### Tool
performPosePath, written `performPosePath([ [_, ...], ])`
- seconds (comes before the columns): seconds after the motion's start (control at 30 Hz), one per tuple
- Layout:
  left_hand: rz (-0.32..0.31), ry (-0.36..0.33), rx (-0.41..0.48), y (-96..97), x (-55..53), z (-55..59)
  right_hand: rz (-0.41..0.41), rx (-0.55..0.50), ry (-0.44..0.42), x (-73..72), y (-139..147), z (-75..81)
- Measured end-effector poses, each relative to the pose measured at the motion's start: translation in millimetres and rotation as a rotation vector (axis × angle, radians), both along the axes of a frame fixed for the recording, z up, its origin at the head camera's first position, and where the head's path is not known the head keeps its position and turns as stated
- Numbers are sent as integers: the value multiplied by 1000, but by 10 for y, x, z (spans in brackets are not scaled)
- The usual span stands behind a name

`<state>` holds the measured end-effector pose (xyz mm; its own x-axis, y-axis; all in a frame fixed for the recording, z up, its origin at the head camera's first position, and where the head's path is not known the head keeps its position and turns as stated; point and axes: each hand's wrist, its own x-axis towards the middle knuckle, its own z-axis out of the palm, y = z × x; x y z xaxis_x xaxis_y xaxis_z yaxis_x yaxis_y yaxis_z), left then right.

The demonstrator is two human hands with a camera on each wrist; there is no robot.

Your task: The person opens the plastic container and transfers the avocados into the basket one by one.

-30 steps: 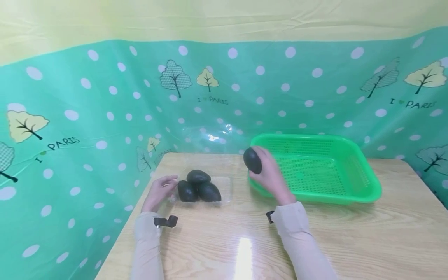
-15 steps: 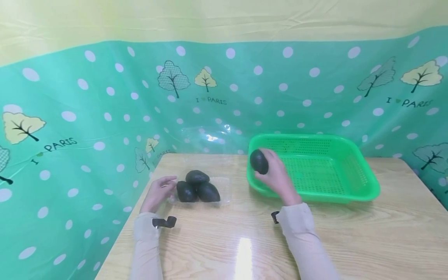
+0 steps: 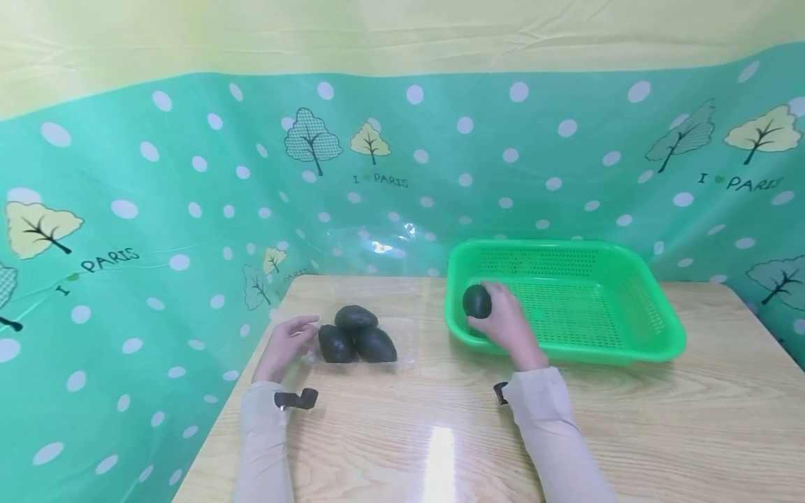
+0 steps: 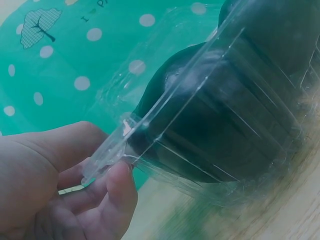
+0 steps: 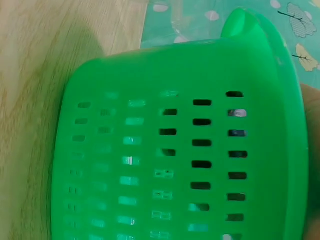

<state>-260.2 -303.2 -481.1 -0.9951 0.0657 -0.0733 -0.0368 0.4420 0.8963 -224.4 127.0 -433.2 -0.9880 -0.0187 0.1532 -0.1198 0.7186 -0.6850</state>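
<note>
My right hand (image 3: 508,327) grips a dark avocado (image 3: 476,302) inside the left end of the green plastic basket (image 3: 654,307), below its rim. In the right wrist view the basket's slotted wall (image 5: 150,75) fills most of the picture and hides the avocado; only a strip of the hand (image 5: 311,107) shows at the right edge. Thumb and fingers of my left hand (image 4: 75,175) pinch the edge of a clear plastic clamshell box (image 4: 165,135). Three dark avocados lie in that box: a back one (image 3: 356,318), a left one (image 3: 336,344) and a right one (image 3: 376,345).
The clamshell's clear lid (image 3: 377,255) stands raised at the back, against a green dotted curtain (image 3: 189,175) that closes off the rear and left. Both containers stand on a pale wooden table (image 3: 390,426), the basket to the right of the box.
My right hand has carried the avocado rightward and down, from beside the basket's left rim to inside the basket. My left hand has stayed at the box edge.
</note>
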Motion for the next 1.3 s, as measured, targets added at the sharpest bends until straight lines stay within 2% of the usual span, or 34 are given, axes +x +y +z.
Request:
performPosePath([
  [0.3, 3, -16, 14, 1, -9, -4, 13, 49, -112, -5, 3, 7],
  [0.37, -4, -24, 19, 9, 9, 34, 16, 56, -136, -6, -2, 11],
  [0.6, -16, -40, 14, 117, 146, 279, 21, 93, -232, -34, -4, 0],
  [0.83, -18, -41, 26, 137, 180, 320, 29, 109, -279, -56, -7, -7],
  [1.0, -18, -43, 28, 127, 145, 280, 38, 121, -276, -43, -7, 14],
  [1.2, -7, -40, 28, 29, 33, 78, 77, 181, -258, -33, -10, 27],
  [1.3, -10, -24, 20, 5, 4, 25, 70, 186, -268, -27, -12, 43],
])
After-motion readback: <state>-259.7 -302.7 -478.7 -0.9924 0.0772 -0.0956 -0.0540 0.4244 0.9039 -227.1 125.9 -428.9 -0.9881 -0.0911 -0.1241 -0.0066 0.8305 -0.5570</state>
